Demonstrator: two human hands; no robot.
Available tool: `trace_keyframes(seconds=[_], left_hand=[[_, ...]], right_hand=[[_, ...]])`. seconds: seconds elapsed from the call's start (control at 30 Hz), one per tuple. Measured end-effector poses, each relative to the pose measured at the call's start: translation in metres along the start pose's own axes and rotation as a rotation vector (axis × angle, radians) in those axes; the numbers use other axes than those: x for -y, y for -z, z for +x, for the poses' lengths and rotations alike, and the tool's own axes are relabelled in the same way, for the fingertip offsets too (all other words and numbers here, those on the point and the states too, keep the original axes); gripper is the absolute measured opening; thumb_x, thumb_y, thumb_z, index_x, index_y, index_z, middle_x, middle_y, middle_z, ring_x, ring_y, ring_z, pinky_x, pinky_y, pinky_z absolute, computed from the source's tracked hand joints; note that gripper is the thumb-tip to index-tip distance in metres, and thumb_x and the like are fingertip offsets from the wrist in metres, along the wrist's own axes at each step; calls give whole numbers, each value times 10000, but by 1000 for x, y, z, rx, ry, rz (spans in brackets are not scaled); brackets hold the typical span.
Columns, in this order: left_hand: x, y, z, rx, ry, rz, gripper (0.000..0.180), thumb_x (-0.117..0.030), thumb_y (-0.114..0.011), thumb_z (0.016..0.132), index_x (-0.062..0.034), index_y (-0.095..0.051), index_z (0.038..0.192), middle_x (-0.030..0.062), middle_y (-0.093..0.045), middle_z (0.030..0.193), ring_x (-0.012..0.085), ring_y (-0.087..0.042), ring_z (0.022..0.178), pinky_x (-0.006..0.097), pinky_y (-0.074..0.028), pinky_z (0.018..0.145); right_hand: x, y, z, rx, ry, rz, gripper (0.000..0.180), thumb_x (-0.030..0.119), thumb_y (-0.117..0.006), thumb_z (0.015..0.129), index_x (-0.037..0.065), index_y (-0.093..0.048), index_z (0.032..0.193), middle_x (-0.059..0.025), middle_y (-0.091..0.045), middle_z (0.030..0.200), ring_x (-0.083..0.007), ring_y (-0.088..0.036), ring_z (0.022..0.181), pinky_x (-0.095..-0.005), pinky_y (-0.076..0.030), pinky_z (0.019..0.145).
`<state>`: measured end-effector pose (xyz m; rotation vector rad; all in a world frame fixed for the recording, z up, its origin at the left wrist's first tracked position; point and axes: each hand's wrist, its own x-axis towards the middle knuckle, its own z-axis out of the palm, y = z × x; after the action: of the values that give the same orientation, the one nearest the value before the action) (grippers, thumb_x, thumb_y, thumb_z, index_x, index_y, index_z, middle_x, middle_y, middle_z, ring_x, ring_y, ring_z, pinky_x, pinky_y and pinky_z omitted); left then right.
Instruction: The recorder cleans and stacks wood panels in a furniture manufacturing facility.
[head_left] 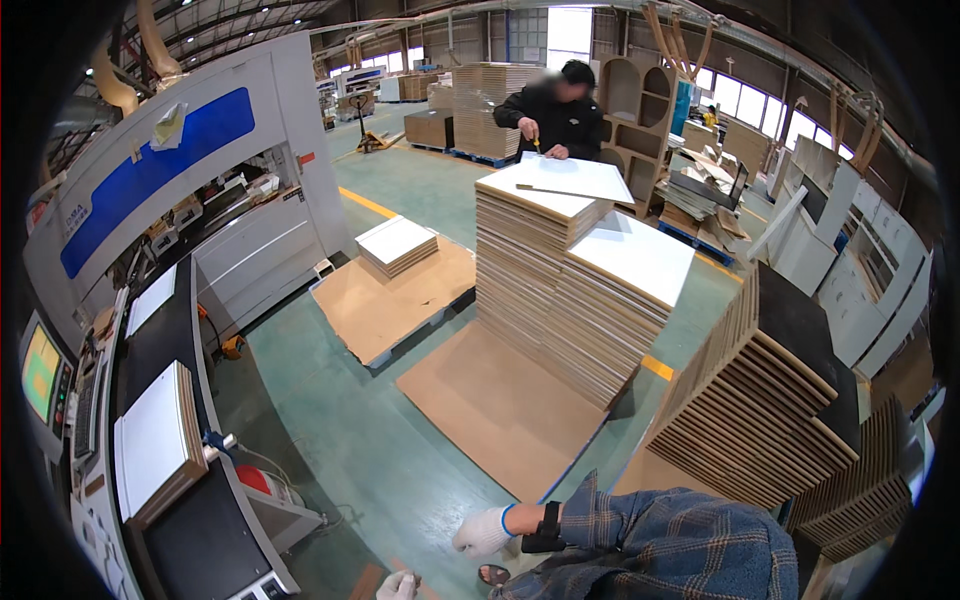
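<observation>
My right hand (485, 532), in a white knit glove, hangs low over the green floor beside a sandal-clad foot (493, 574). Its fingers curl inward, and nothing shows in them. A dark band wraps that wrist below a plaid sleeve (660, 525). My left hand (398, 586), gloved in white too, is partly cut off by the lower edge; its fingers look drawn together, and whether they hold anything is hidden. Reddish-brown strips (368, 581) lie close to it. The nearest panels to my hands are a short stack of white boards (160, 440) on the machine's black feed table (205, 535).
A tall stack of white-topped panels (560, 290) stands ahead on a brown base board (490, 400). Dark panels (760, 400) are piled at right. A few white boards (397, 245) rest on a low pallet. Behind the tall stack, a person in black (560, 120) holds a yellow-handled tool.
</observation>
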<state>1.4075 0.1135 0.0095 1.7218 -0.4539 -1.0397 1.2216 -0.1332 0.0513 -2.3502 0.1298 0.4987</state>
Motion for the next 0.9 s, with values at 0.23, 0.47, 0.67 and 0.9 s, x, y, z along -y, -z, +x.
trace_keyframes(seconds=[0.23, 0.47, 0.67, 0.9], left_hand=[[-92, 4, 182, 69, -65, 115, 319, -245, -718, 964, 50, -772, 1072, 121, -787, 1038, 179, -711, 951, 314, -547, 886], [-171, 30, 360, 61, -2, 210, 403, -318, -673, 1004, 23, -743, 1207, 139, -775, 1118, 218, -703, 1092, 342, -524, 980], [-267, 67, 470, 15, -7, 119, 381, -293, -683, 1015, 31, -740, 1207, 87, -770, 1112, 158, -686, 1037, 299, -521, 969], [-293, 155, 652, -67, -9, 32, 346, -251, -667, 1016, 40, -746, 1186, 93, -785, 1073, 165, -701, 1021, 309, -533, 961]], right_hand=[[-101, 137, 128, 95, -42, -76, 372, 371, -587, 961, 99, -694, 1191, -210, -739, 1128, -435, -694, 1065, -522, -539, 930], [-152, 307, 262, 134, -31, -137, 408, 380, -543, 996, 134, -698, 1283, -215, -744, 1149, -432, -693, 1077, -499, -539, 960], [-180, 435, 377, 267, 36, -175, 443, 372, -525, 1005, 125, -683, 1337, -225, -737, 1182, -433, -688, 1101, -497, -534, 980], [-225, 544, 548, 312, 155, -190, 448, 397, -519, 1020, 123, -687, 1331, -230, -735, 1164, -446, -681, 1081, -503, -528, 969]])
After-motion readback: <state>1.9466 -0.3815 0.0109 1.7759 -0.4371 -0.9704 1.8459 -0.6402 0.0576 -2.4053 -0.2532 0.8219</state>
